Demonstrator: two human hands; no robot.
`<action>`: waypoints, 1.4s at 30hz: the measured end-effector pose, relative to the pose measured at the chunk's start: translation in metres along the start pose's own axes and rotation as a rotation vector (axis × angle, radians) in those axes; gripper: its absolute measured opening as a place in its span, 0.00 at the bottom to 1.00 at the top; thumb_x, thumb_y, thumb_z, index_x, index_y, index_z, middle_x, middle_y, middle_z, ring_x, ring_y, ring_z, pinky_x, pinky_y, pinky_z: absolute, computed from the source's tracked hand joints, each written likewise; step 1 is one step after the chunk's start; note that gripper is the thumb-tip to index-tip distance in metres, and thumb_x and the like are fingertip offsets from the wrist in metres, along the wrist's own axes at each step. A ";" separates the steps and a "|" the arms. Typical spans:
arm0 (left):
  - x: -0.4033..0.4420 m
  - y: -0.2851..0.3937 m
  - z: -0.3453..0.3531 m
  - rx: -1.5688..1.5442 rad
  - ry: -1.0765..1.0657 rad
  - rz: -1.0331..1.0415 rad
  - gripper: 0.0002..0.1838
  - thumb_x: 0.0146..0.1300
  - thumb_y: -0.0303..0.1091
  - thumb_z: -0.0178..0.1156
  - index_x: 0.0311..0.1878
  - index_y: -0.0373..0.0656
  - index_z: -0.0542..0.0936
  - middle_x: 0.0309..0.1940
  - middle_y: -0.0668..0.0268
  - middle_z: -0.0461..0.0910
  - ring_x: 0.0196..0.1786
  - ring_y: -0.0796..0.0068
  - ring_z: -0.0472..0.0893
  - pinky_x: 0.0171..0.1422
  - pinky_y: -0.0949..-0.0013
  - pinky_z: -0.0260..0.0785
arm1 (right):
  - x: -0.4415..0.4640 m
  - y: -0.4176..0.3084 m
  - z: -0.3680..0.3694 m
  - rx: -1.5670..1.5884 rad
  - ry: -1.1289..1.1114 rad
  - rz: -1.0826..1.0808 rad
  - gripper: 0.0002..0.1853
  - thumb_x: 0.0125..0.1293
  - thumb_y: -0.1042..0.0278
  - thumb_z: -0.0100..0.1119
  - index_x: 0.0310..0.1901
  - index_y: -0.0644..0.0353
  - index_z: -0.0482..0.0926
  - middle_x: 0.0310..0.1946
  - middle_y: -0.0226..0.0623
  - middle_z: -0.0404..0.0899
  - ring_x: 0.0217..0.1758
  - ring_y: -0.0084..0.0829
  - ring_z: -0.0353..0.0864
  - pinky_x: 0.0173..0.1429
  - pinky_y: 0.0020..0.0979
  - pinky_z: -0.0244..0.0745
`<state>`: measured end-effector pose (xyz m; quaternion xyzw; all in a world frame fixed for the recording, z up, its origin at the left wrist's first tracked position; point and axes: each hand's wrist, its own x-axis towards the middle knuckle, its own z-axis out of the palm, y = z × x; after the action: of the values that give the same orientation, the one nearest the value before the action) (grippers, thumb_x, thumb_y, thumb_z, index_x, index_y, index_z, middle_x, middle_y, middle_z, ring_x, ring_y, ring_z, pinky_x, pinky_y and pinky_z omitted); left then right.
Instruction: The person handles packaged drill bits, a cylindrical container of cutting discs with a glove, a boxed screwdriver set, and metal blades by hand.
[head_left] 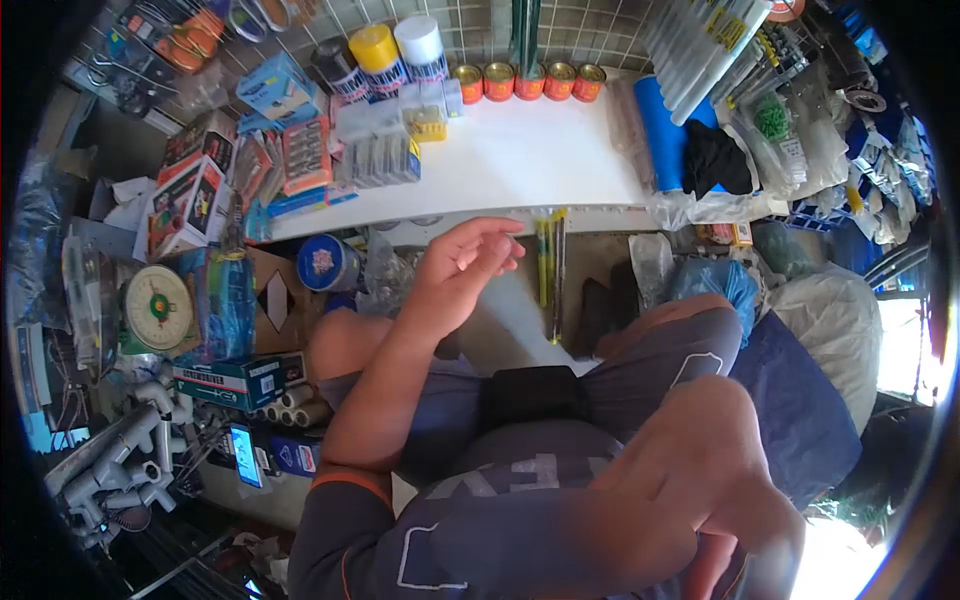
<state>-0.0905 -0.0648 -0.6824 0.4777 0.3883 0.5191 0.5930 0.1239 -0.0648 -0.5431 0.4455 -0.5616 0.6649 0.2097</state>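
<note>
While the left hand (468,262) hangs above the lap with nothing visible in its grasp, its fingers are loosely curled and partly apart, though too small to rule out a tiny item between them. A good way to handle this pose, I would judge, is a soft wrist and fingertips clear of the white tabletop's front edge (600,217), just ahead of them. The right arm (710,470) is bent and blurred close to the lens; I cannot tell how its fingers stand.

Nearest the left fingertips, a little to their right, are a yellow-green strip (543,262) and, beside it, a dark rod (558,275). Both look long, straight and slim; the rod has a yellowish top end. Well beyond the fingers, small red-and-gold tins (529,84) stand upright in a row.
</note>
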 end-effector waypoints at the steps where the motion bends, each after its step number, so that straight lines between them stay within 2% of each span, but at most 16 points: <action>1: -0.001 0.001 0.001 0.008 0.017 0.003 0.17 0.78 0.39 0.57 0.60 0.37 0.80 0.44 0.64 0.84 0.48 0.77 0.80 0.56 0.70 0.72 | -0.002 0.003 -0.005 -0.001 -0.019 -0.002 0.13 0.73 0.67 0.63 0.55 0.42 0.76 0.42 0.56 0.75 0.33 0.48 0.77 0.39 0.47 0.75; 5: -0.008 0.005 -0.006 0.035 0.099 -0.004 0.17 0.78 0.39 0.56 0.59 0.37 0.80 0.43 0.63 0.84 0.45 0.75 0.82 0.54 0.70 0.73 | -0.014 0.018 -0.035 0.008 -0.044 0.071 0.10 0.72 0.63 0.64 0.50 0.55 0.80 0.41 0.51 0.78 0.36 0.48 0.79 0.41 0.45 0.75; 8: -0.006 0.010 -0.008 0.038 0.187 -0.002 0.17 0.78 0.39 0.55 0.58 0.37 0.80 0.42 0.65 0.84 0.44 0.76 0.82 0.53 0.70 0.73 | -0.097 0.047 -0.063 -0.103 0.461 0.484 0.21 0.70 0.51 0.68 0.46 0.66 0.81 0.39 0.36 0.82 0.41 0.33 0.83 0.48 0.35 0.78; 9: -0.005 0.011 -0.010 0.044 0.194 0.010 0.16 0.78 0.39 0.55 0.58 0.37 0.80 0.41 0.65 0.84 0.44 0.76 0.82 0.53 0.70 0.73 | -0.142 0.067 -0.078 0.042 0.670 0.747 0.21 0.71 0.51 0.65 0.49 0.64 0.79 0.41 0.34 0.82 0.42 0.28 0.83 0.50 0.32 0.79; 10: -0.003 0.011 -0.012 0.050 0.199 0.024 0.16 0.78 0.39 0.55 0.57 0.37 0.81 0.41 0.65 0.84 0.44 0.76 0.82 0.53 0.71 0.73 | -0.185 0.094 -0.092 0.031 0.876 0.840 0.21 0.73 0.51 0.63 0.50 0.64 0.78 0.41 0.32 0.81 0.42 0.27 0.82 0.51 0.30 0.79; 11: -0.002 0.011 -0.014 0.057 0.202 0.038 0.16 0.78 0.40 0.55 0.57 0.37 0.81 0.41 0.66 0.83 0.44 0.77 0.82 0.53 0.71 0.73 | -0.250 0.127 -0.101 0.087 1.244 1.000 0.21 0.71 0.48 0.65 0.46 0.60 0.79 0.38 0.33 0.81 0.42 0.26 0.82 0.48 0.31 0.78; 12: 0.000 0.010 -0.015 0.053 0.206 0.035 0.16 0.78 0.39 0.54 0.57 0.37 0.81 0.40 0.66 0.83 0.43 0.77 0.82 0.52 0.71 0.73 | -0.293 0.149 -0.105 -0.010 1.529 1.176 0.19 0.71 0.51 0.65 0.48 0.62 0.79 0.39 0.33 0.81 0.40 0.23 0.81 0.48 0.30 0.78; 14: 0.003 0.008 -0.017 0.045 0.213 0.029 0.16 0.79 0.39 0.54 0.56 0.37 0.81 0.39 0.66 0.83 0.43 0.78 0.81 0.52 0.71 0.73 | -0.422 0.186 -0.098 -0.359 1.834 1.563 0.27 0.64 0.50 0.72 0.51 0.66 0.79 0.42 0.36 0.82 0.44 0.29 0.83 0.52 0.34 0.80; 16: 0.007 0.004 -0.019 0.051 0.217 0.014 0.16 0.79 0.39 0.54 0.56 0.37 0.81 0.39 0.66 0.83 0.42 0.78 0.81 0.51 0.71 0.73 | -0.542 0.222 -0.063 -0.924 1.768 1.778 0.42 0.54 0.48 0.78 0.62 0.69 0.71 0.49 0.45 0.82 0.53 0.40 0.84 0.59 0.41 0.79; 19: 0.012 -0.004 -0.020 0.043 0.218 -0.016 0.16 0.79 0.40 0.54 0.56 0.37 0.81 0.39 0.66 0.83 0.42 0.78 0.81 0.50 0.72 0.72 | -0.499 0.213 -0.050 -0.791 2.047 1.913 0.56 0.47 0.48 0.81 0.73 0.65 0.59 0.62 0.54 0.75 0.66 0.52 0.76 0.68 0.48 0.73; 22: 0.020 -0.011 -0.023 0.033 0.212 -0.048 0.16 0.78 0.39 0.54 0.55 0.37 0.81 0.39 0.65 0.83 0.42 0.77 0.81 0.50 0.72 0.73 | -0.449 0.225 -0.068 -1.120 1.816 1.956 0.55 0.51 0.48 0.79 0.76 0.55 0.55 0.68 0.54 0.69 0.66 0.58 0.74 0.67 0.52 0.73; 25: 0.025 -0.018 -0.022 0.006 0.211 -0.092 0.15 0.78 0.38 0.55 0.55 0.37 0.81 0.39 0.65 0.83 0.42 0.77 0.81 0.51 0.71 0.73 | -0.435 0.249 -0.088 -1.247 1.739 1.786 0.52 0.51 0.48 0.80 0.74 0.51 0.59 0.68 0.51 0.66 0.70 0.58 0.68 0.67 0.56 0.71; 28: 0.031 -0.023 -0.023 -0.023 0.195 -0.124 0.14 0.78 0.37 0.56 0.56 0.38 0.81 0.40 0.65 0.83 0.44 0.78 0.80 0.53 0.71 0.73 | -0.430 0.265 -0.112 -1.284 1.558 1.942 0.47 0.52 0.49 0.79 0.70 0.51 0.63 0.71 0.49 0.62 0.74 0.54 0.63 0.68 0.57 0.70; 34: 0.037 -0.034 -0.018 -0.010 0.178 -0.168 0.14 0.78 0.36 0.55 0.55 0.37 0.81 0.40 0.64 0.83 0.44 0.76 0.81 0.52 0.70 0.73 | -0.423 0.286 -0.125 -1.391 1.670 1.996 0.39 0.55 0.55 0.77 0.65 0.55 0.67 0.73 0.49 0.57 0.73 0.55 0.63 0.67 0.54 0.71; 37: 0.039 -0.040 -0.018 -0.026 0.163 -0.186 0.13 0.78 0.35 0.55 0.56 0.37 0.81 0.40 0.64 0.83 0.44 0.76 0.81 0.53 0.70 0.73 | -0.436 0.290 -0.130 -1.330 1.877 1.962 0.37 0.57 0.59 0.74 0.66 0.54 0.67 0.74 0.50 0.55 0.70 0.55 0.67 0.66 0.53 0.73; 42: 0.041 -0.038 -0.014 -0.025 0.141 -0.209 0.13 0.78 0.34 0.56 0.56 0.37 0.81 0.40 0.64 0.83 0.45 0.76 0.81 0.54 0.70 0.73 | -0.429 0.288 -0.129 -1.308 1.713 2.113 0.38 0.58 0.64 0.72 0.70 0.51 0.65 0.73 0.51 0.56 0.66 0.57 0.71 0.64 0.53 0.75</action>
<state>-0.0882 -0.0222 -0.7218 0.3896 0.4700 0.4915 0.6211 0.0741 0.0698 -1.0559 -0.8323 -0.5148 0.1970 0.0591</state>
